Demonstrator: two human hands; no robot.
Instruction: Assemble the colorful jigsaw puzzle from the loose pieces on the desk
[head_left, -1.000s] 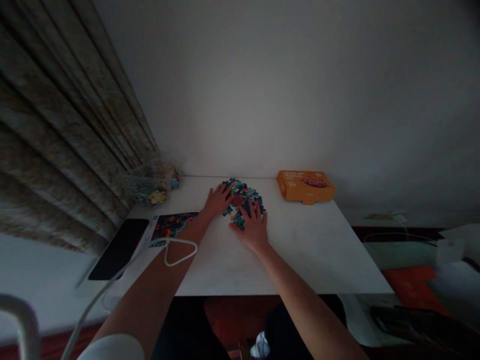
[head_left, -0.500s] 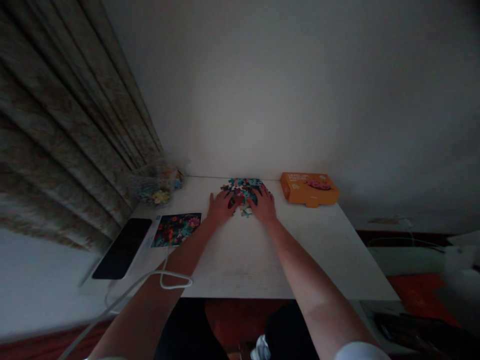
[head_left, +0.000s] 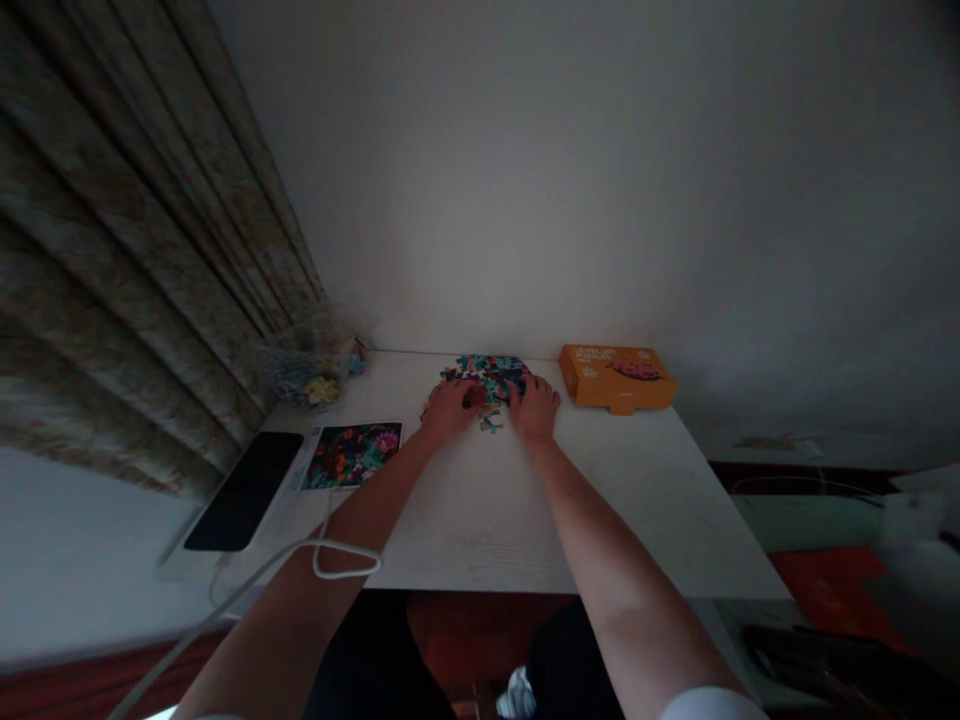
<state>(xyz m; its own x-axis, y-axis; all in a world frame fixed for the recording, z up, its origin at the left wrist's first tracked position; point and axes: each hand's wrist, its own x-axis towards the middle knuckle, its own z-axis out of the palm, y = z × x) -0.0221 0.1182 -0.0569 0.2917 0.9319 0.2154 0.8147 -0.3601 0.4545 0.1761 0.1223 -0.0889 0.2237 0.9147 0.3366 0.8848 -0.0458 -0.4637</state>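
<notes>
A heap of colourful jigsaw pieces [head_left: 486,370] lies at the far side of the white table [head_left: 487,510], close to the wall. My left hand [head_left: 448,407] rests on the heap's left edge with its fingers curled over the pieces. My right hand [head_left: 534,407] sits at the heap's right edge, fingers bent down onto the pieces. The fingertips are small and dim, so what they pinch is unclear. A few loose pieces [head_left: 491,424] lie between the two hands.
An orange puzzle box [head_left: 616,377] lies at the back right. A printed flower picture [head_left: 352,453] and a black phone [head_left: 244,490] lie at the left. A clear bag of pieces [head_left: 311,365] sits by the curtain [head_left: 135,250]. A white cable [head_left: 330,555] crosses my left arm.
My right hand has moved away from the near side of the heap to its right edge. Both hands went from lying flat to curled, and the heap looks pushed closer to the wall.
</notes>
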